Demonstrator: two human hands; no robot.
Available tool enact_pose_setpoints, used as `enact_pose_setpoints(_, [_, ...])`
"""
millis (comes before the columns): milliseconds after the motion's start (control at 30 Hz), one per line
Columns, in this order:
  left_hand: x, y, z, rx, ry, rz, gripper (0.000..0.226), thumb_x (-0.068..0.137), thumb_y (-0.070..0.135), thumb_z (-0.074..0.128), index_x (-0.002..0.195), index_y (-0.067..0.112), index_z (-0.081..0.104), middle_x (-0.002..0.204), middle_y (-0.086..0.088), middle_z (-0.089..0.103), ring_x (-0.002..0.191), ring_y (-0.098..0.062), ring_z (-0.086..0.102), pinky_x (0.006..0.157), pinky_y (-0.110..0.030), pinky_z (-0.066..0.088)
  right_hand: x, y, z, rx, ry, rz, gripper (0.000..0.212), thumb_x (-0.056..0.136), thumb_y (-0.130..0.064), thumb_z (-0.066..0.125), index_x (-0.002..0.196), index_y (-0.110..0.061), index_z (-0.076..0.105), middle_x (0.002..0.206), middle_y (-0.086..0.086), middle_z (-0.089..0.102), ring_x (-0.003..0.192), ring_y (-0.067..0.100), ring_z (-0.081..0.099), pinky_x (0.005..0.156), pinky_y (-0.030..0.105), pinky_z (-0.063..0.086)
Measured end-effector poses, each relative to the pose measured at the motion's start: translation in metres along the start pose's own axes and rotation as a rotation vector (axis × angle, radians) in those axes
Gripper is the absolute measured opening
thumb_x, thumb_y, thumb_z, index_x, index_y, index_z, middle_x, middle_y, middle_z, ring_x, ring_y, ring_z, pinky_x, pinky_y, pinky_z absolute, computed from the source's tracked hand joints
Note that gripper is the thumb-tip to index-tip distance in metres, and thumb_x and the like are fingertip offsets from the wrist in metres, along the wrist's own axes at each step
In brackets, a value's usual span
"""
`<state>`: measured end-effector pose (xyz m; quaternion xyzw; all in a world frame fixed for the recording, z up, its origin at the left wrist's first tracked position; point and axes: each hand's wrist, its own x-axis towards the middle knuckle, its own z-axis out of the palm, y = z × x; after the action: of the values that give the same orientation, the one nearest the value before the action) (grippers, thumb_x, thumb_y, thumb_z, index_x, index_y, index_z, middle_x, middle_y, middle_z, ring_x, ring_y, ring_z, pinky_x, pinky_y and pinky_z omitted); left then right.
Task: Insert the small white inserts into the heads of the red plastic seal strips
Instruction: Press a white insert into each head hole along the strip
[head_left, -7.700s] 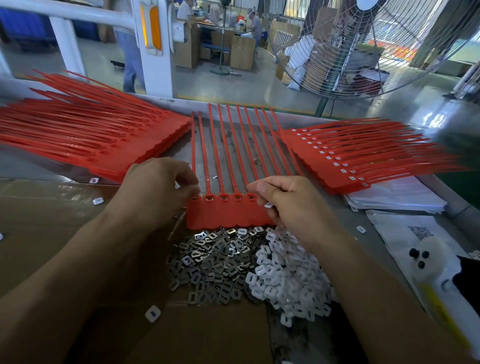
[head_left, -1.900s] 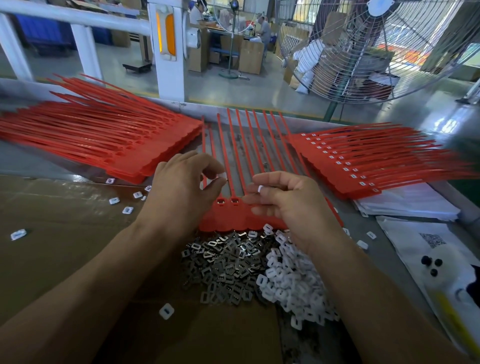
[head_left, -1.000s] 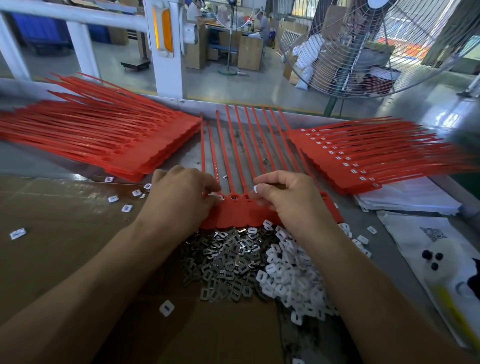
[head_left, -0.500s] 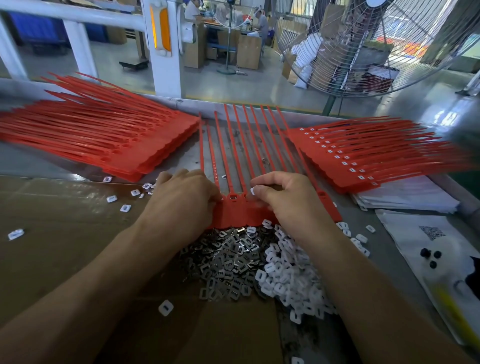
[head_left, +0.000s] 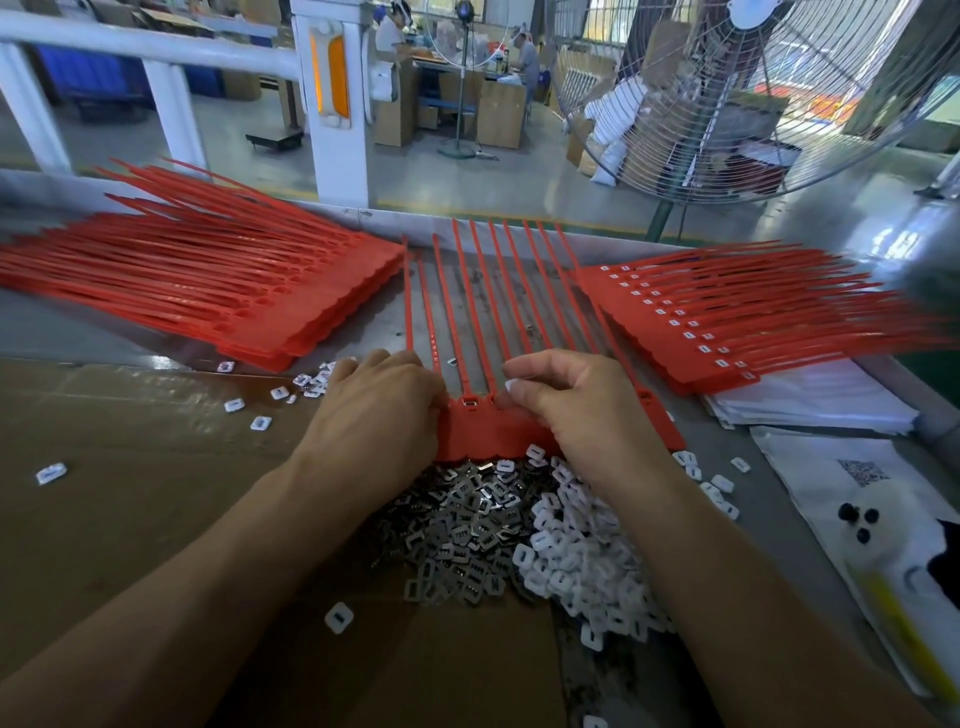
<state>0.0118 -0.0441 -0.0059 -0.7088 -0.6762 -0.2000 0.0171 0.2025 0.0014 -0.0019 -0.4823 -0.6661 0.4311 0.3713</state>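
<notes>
Because the heads needed steadying, the left hand (head_left: 382, 415) pressed curled fingers onto the red seal strips (head_left: 493, 428), while the right hand (head_left: 571, 402) pinched beside it (insert hidden).

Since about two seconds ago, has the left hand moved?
Yes. The left hand has come down from above onto the heads of the red strip row, judged against the metal clip pile.

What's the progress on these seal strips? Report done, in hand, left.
Done: the right stack shows white inserts in its heads. In hand: left hand and right hand work on the middle strip row. Left: the left stack shows empty heads; white inserts remain piled.
</notes>
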Motion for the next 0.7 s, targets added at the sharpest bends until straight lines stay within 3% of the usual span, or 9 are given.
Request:
enact_pose_setpoints(167, [0.001,-0.001,0.001,-0.037,0.066,0.005,0.016,0.095,0.039,0.058,0.107,0.035,0.069,0.107,0.015,0.062,0.109,-0.013,0.053,0.097,-0.036,0.031,0.0,-0.001,0.0,0.008,0.006,-0.042,0.017,0.095,-0.014,0.073,0.107,-0.026,0.076,0.093,-0.01,0.08,0.089,0.001,0.074,0.089,0.023,0.054])
enact_pose_setpoints(300, [0.002,0.003,-0.001,-0.255,0.145,0.003,0.011,0.091,0.031,0.066,0.1,0.031,0.073,0.098,0.013,0.068,0.097,-0.009,0.061,0.093,-0.036,0.045,0.0,-0.002,0.002,0.005,-0.007,-0.093,0.019,0.093,-0.014,0.075,0.103,-0.03,0.078,0.094,-0.019,0.078,0.09,-0.007,0.071,0.076,0.007,0.05])
enact_pose_setpoints(367, [0.003,0.006,-0.002,-0.416,0.164,-0.029,0.009,0.089,0.027,0.07,0.096,0.03,0.075,0.089,0.014,0.07,0.087,-0.002,0.063,0.083,-0.025,0.049,-0.001,-0.003,0.004,0.005,-0.005,-0.112,0.018,0.092,-0.017,0.076,0.103,-0.031,0.078,0.096,-0.022,0.077,0.093,-0.01,0.069,0.075,0.004,0.048])
enact_pose_setpoints(500, [0.002,0.009,-0.004,-0.625,0.145,-0.052,0.007,0.09,0.025,0.072,0.09,0.032,0.073,0.082,0.015,0.07,0.081,-0.001,0.064,0.068,-0.009,0.043,-0.003,-0.006,0.006,0.049,-0.004,-0.16,0.018,0.091,-0.017,0.077,0.107,-0.026,0.077,0.097,-0.013,0.079,0.094,-0.001,0.073,0.084,0.015,0.053])
enact_pose_setpoints(633, [0.001,0.01,-0.007,-0.723,0.12,-0.046,0.01,0.093,0.026,0.068,0.088,0.032,0.074,0.084,0.013,0.072,0.08,-0.005,0.065,0.067,-0.013,0.045,-0.005,-0.007,0.005,0.074,-0.024,-0.218,0.017,0.091,-0.016,0.077,0.106,-0.024,0.077,0.094,-0.013,0.079,0.092,0.001,0.073,0.08,0.012,0.053])
enact_pose_setpoints(700, [0.001,0.01,-0.008,-0.789,0.095,-0.061,0.008,0.093,0.031,0.069,0.087,0.03,0.074,0.083,0.007,0.072,0.078,-0.012,0.065,0.071,-0.03,0.053,-0.005,-0.006,0.005,0.076,-0.026,-0.243,0.017,0.09,-0.015,0.078,0.105,-0.023,0.078,0.093,-0.013,0.079,0.092,0.001,0.073,0.079,0.01,0.052])
